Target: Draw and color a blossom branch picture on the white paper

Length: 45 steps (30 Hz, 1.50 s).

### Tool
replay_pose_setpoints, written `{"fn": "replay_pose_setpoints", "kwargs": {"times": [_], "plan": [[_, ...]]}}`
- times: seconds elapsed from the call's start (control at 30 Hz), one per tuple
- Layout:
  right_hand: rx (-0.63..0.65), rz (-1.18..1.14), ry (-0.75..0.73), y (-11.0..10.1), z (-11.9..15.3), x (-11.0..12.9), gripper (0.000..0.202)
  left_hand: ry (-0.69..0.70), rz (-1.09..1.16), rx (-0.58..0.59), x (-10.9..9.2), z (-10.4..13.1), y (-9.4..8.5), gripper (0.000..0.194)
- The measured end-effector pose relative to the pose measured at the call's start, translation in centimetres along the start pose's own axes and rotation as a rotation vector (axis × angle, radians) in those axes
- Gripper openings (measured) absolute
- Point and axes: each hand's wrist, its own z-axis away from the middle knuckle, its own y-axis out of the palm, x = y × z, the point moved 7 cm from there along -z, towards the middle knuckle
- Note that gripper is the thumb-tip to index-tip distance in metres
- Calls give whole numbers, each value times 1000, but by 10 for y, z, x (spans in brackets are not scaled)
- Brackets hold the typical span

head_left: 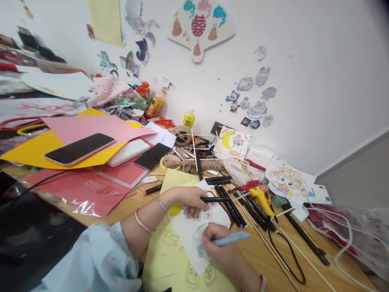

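My right hand point(217, 243) is closed around a light blue pen point(232, 238), its tip down on a sheet of white paper point(185, 229). Pencil outlines of small flowers and a rounded shape show on that sheet. My left hand point(191, 201) presses on the upper part of the paper, fingers curled, with a black marker point(217, 199) held by the thumb and forefinger. Beneath lies a larger yellow sheet point(161, 253) with pencil drawings, including a pair of shoes at the bottom. My right fingers hide part of the rounded outline.
Black markers point(232, 211), a yellow glue gun point(261, 200) and wooden sticks lie to the right. Behind are twine point(182, 136), a small bottle point(189, 117) and a drawn card point(232, 142). Phones point(80, 149) and coloured paper point(100, 125) are at left. A white cable point(348, 227) crosses the right side.
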Motion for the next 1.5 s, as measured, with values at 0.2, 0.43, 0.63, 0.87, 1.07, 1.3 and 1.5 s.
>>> {"fn": "replay_pose_setpoints", "kwargs": {"times": [0.2,0.43,0.63,0.87,1.07,1.3,1.5], "plan": [[2,24,-43,0,0,3,21,-6,8,1,0,1,0,18],[-13,28,-49,-1,2,-2,21,1,-4,-3,-1,2,0,19],[-27,51,-55,-2,3,-3,22,-14,4,-9,-2,3,0,19],[-17,77,-71,-2,5,-3,21,-5,0,1,-2,1,0,15],[-37,67,-46,-6,6,-3,22,-4,14,0,0,0,0,16],[-35,91,-38,-7,7,-2,22,-1,24,9,3,-1,-1,18],[-37,114,-32,-9,8,-5,21,6,9,9,3,-1,0,19]]}}
